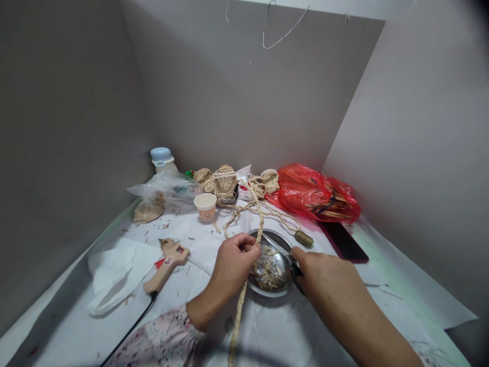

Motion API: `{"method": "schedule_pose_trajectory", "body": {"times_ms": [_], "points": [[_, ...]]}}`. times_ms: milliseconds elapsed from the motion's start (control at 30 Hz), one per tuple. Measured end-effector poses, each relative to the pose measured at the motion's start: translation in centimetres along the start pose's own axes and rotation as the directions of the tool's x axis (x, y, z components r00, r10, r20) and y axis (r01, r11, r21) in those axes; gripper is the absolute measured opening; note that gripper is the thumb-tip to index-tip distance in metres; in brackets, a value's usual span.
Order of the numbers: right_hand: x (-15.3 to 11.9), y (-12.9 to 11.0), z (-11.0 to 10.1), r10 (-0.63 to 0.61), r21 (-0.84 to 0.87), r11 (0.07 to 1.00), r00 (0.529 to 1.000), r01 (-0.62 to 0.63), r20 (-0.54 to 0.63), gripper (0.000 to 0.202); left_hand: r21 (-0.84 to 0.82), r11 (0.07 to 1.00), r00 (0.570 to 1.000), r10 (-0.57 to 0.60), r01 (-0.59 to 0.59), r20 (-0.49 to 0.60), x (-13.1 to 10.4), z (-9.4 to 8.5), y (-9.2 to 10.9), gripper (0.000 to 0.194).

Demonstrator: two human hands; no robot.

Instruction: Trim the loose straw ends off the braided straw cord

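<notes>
A pale braided straw cord (239, 316) runs from the back of the table toward me, and my left hand (237, 259) pinches it between thumb and fingers. My right hand (324, 278) is closed around the black handles of a pair of scissors (275, 242). Their metal blades point left at the braid, close to my left fingertips; whether they touch it I cannot tell. Below both hands sits a round metal bowl (272, 294) with straw clippings (268, 274) in it.
A glue gun (168, 266) with a cable and white tissue (112, 275) lie left. Behind stand a paper cup (205, 208), a blue-lidded bottle (162, 157) and coiled braids (225, 182). A red plastic bag (301, 191), a phone (345, 243) and a small greenish roll (304, 239) lie right.
</notes>
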State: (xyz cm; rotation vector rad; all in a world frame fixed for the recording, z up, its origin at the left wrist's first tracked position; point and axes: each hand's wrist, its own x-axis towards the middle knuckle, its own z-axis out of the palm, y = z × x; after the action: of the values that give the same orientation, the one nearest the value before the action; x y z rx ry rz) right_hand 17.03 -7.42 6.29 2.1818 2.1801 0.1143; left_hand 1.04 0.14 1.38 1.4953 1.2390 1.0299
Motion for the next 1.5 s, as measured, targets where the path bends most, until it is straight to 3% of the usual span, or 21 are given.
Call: {"method": "schedule_pose_trajectory", "body": {"times_ms": [400, 1500], "points": [[0.0, 0.2, 0.0, 0.020, 0.010, 1.000, 1.000, -0.019, -0.014, 0.011, -0.029, 1.000, 1.000, 0.003, -0.002, 0.028, 0.2, -0.2, -0.7, 0.017], [0.1, 0.0, -0.2, -0.016, -0.012, 1.000, 1.000, 0.016, -0.025, 0.011, -0.100, 0.994, 0.998, -0.045, 0.050, 0.054, 0.1, -0.2, 0.3, 0.019]]}}
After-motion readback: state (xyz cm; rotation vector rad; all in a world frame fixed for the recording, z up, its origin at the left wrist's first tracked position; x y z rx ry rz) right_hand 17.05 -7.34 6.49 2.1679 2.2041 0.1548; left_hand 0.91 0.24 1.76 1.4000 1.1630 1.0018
